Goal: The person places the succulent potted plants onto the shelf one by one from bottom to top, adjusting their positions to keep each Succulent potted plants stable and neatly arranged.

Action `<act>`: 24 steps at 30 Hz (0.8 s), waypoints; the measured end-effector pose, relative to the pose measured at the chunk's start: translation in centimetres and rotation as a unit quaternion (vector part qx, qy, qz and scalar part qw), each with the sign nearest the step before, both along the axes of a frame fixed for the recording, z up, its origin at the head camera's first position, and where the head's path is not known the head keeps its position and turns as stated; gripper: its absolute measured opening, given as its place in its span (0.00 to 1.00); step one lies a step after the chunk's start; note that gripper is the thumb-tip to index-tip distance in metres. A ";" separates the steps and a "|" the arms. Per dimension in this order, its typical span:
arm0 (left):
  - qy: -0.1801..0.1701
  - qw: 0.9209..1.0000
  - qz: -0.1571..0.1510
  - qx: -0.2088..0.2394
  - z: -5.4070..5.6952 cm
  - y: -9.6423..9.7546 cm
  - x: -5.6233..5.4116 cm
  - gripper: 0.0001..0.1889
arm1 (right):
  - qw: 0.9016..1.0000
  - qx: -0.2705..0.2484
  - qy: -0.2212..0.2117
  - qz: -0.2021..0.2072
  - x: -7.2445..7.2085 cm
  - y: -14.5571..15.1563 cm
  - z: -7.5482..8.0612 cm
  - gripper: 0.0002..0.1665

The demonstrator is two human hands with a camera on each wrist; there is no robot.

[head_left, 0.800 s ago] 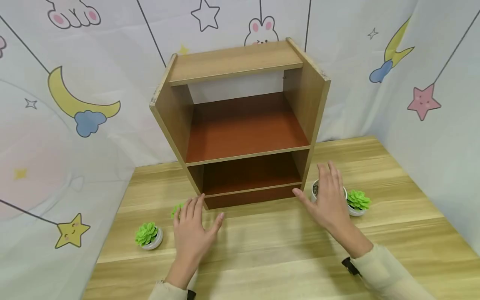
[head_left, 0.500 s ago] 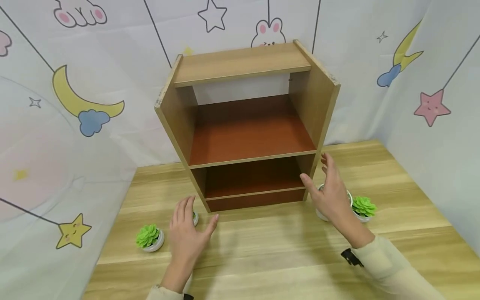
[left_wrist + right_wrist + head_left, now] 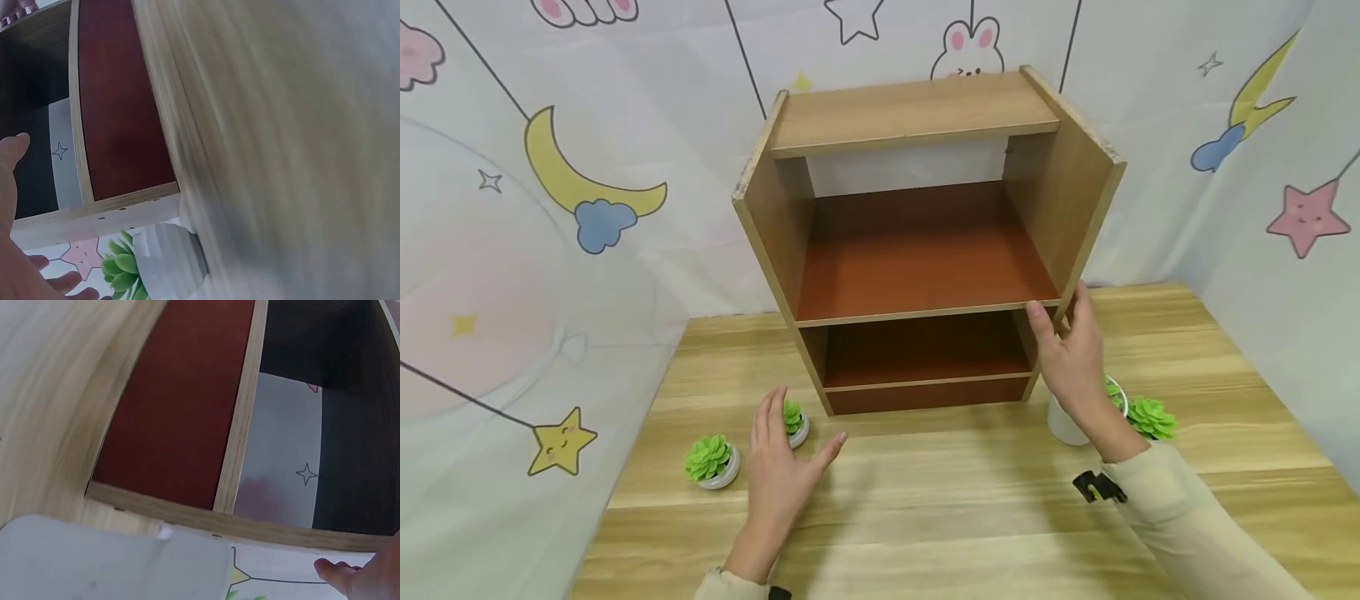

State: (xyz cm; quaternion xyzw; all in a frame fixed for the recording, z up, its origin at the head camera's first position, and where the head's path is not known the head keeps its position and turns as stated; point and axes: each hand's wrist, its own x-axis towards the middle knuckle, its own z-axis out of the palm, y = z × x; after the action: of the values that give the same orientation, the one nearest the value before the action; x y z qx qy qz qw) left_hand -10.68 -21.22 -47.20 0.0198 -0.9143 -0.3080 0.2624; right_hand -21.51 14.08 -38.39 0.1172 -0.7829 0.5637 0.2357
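Printed cloth walls point(image 3: 700, 50) close in a wood-grain table point(image 3: 925, 500). At the right hand point(image 3: 1075, 367), the thumb lies at the front edge of the cabinet point(image 3: 917, 242) and the fingers lie along the outer side of its right panel; whether they press the wood or only flank it, I cannot tell. From that hand the cabinet lies directly leftward, standing upright, its hollow front toward the person, its tall sides running up past the thumb and its shelves crossing away to the left. Just below the same hand is a white pot point(image 3: 1063, 421), partly hidden behind it, with a green plant point(image 3: 1150, 417) close on the right. Right is clearly the nearer hand: the left hand point(image 3: 782, 475) holds nothing, thumb and fingers spread, apart from the cabinet's left side. Just beyond its palm, toward the cabinet's corner, sits a small plant point(image 3: 792, 418); an outer plant point(image 3: 709, 458) stands to its left.
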 end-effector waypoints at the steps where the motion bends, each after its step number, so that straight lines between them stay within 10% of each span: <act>1: -0.004 1.000 0.003 0.002 0.0 0.0 0.0 0.56 | 1.000 0.002 0.001 -0.008 -0.3 0.0 -0.2 0.35; 24: -0.127 0.985 0.038 0.114 -0.1 -1.3 0.0 0.65 | 0.996 -0.065 0.008 -0.056 -0.3 -1.5 1.5 0.26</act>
State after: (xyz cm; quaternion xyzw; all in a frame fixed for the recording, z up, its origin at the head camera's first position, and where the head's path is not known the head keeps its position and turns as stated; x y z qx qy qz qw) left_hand -10.67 -22.57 -47.29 0.1232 -0.8974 -0.3955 0.1521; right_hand -21.77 12.57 -36.90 0.0621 -0.7480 0.5984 0.2803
